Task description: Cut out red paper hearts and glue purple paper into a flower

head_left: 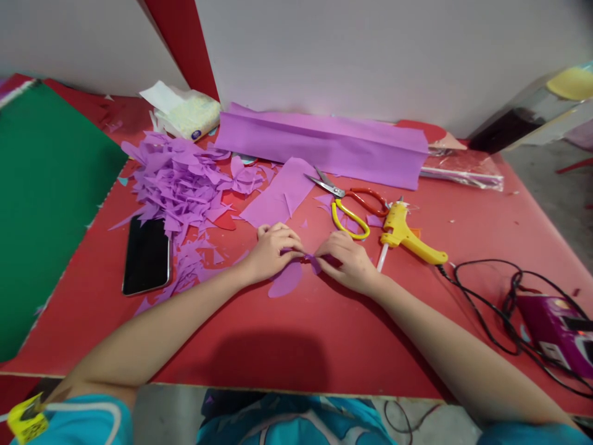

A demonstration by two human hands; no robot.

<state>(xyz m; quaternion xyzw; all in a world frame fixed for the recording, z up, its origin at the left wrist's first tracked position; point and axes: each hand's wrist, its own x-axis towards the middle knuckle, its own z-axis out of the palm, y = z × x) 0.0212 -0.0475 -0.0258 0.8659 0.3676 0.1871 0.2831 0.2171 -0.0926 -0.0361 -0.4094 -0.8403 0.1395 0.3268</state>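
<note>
My left hand (272,250) and my right hand (346,261) meet at the middle of the red table (324,334). Both pinch a small purple paper piece (309,259) between their fingertips. A rounded purple cutout (286,280) lies flat just below my left hand. Behind the hands sits a flat purple sheet (282,193).
A heap of purple paper scraps (178,182) and a black phone (147,254) lie at the left. Scissors with red and yellow handles (352,207) and a yellow glue gun (407,238) rest to the right, its black cord (486,303) running to a purple power strip (556,324). A purple paper roll (324,143) lies at the back, a green sheet (41,198) at far left.
</note>
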